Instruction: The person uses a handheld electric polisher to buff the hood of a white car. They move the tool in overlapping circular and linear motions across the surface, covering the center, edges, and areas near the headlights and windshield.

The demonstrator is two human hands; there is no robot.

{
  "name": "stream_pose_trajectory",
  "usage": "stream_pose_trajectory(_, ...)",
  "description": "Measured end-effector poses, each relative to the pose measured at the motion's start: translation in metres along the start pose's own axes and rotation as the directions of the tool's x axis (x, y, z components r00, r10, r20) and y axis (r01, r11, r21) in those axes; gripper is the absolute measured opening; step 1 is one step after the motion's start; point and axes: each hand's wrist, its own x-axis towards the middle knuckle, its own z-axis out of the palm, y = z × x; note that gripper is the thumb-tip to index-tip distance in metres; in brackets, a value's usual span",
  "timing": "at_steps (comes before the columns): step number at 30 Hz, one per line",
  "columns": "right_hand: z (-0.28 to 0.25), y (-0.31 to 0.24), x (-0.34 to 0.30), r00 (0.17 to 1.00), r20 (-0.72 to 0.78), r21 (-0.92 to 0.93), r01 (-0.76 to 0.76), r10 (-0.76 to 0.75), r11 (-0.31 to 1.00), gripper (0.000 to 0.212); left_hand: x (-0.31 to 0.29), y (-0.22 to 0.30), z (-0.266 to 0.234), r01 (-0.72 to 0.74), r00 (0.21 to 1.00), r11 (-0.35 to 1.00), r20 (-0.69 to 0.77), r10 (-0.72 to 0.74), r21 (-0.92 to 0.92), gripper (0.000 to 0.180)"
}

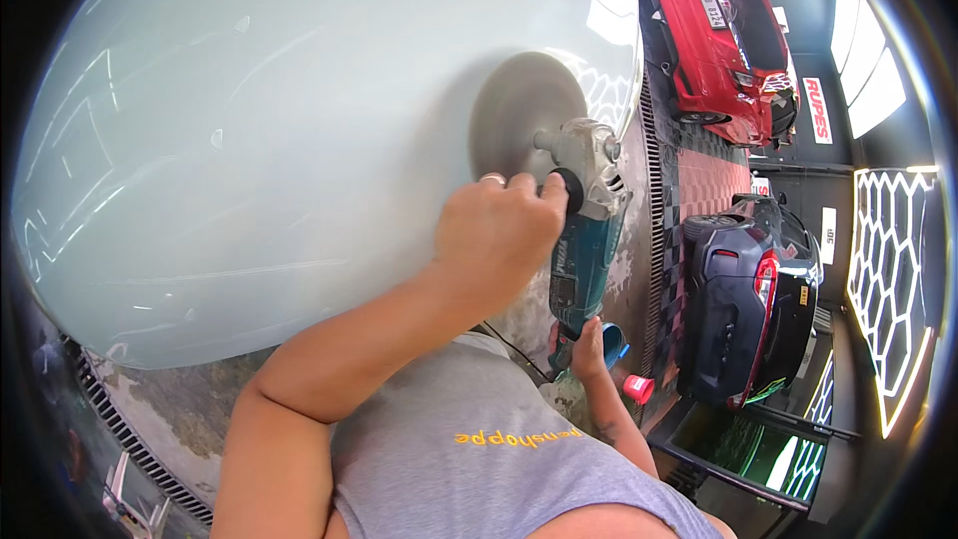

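Note:
A teal electric polisher [581, 284] with a silver metal head runs upright through the middle of the view. Its round grey pad [521, 118], smeared by motion, faces the glossy pale car panel [299, 140] and appears to lie against it; the exact contact is hidden. My left hand [502, 233] is wrapped round the black side handle [569, 190] next to the metal head. Lower down, my right hand [589, 349] closes round the rear end of the polisher's body, its fingers partly hidden. A dark power cord [519, 351] shows near that rear end.
A blue bucket [614, 344] and a small red tub [639, 388] stand just beyond my right hand. A red car [714, 50] and a dark car [743, 304] are parked to the right, past a long floor grate [654, 220]. Bright hexagonal lights [888, 269] cover the far right.

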Motion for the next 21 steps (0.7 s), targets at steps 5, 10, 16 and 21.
stream_pose_trajectory(5,-0.001,-0.055,-0.007,0.983,0.031,-0.163,0.184,-0.182,0.969,0.102,-0.038,-0.005,-0.025,0.036,0.988,0.996,-0.146,-0.048,-0.085,0.042)
stream_pose_trajectory(10,0.078,-0.063,-0.031,0.982,0.111,0.014,0.153,-0.154,0.988,0.100,-0.113,-0.048,-0.072,0.126,0.957,0.992,-0.263,-0.126,-0.016,0.046)
stream_pose_trajectory(16,0.064,-0.071,-0.010,0.954,0.055,-0.164,0.299,-0.294,0.940,0.067,-0.087,-0.059,-0.077,0.143,0.948,0.985,-0.271,-0.166,-0.102,0.042)
stream_pose_trajectory(21,0.022,-0.065,0.001,0.989,-0.046,0.061,0.145,-0.142,0.988,0.048,0.010,-0.021,-0.022,0.041,0.997,0.990,-0.052,-0.048,-0.135,0.036)
